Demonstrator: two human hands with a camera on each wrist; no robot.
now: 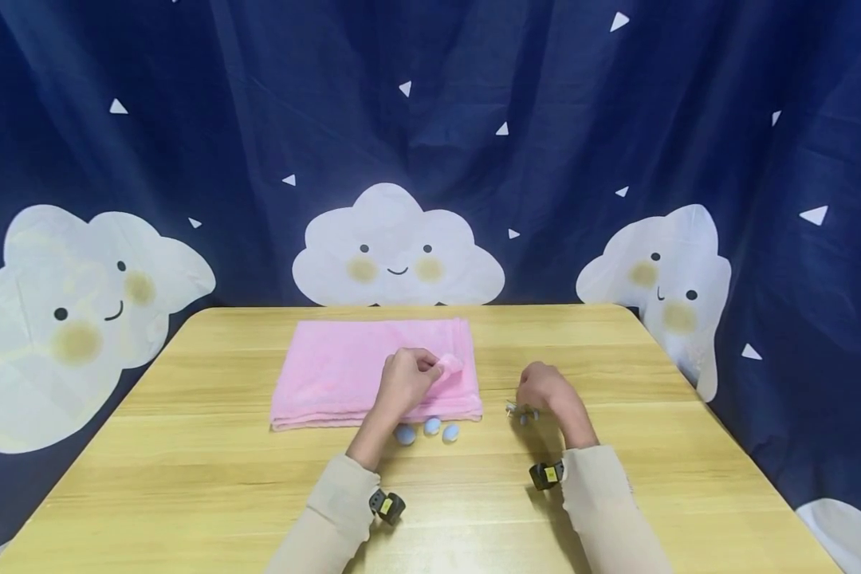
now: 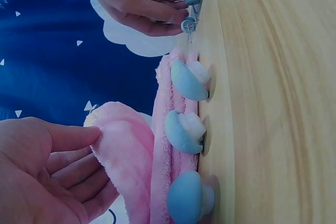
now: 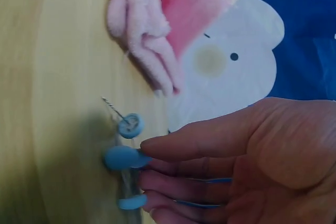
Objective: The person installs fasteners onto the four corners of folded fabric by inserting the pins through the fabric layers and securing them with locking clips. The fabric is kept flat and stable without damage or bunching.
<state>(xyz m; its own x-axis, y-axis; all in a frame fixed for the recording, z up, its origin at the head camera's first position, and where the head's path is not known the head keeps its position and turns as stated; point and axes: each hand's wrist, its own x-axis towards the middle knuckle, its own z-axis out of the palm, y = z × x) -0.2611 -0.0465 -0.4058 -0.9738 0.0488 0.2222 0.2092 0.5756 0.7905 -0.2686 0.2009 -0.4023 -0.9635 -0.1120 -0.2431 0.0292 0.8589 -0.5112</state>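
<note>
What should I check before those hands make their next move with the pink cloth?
1. Pink cloth folded on the table: ok, flat apart from its raised corner.
2. Corner held: ok, the left hand pinches it.
3. Blue-topped pins within reach: ok, they are at the fingertips of the right hand.
4. A pin firmly gripped: cannot tell, the right wrist view is blurred there.
5. A pin through the raised corner: not ok, none shows in it.
6. Three blue caps close by: ok, lined up along the cloth's near edge.
</note>
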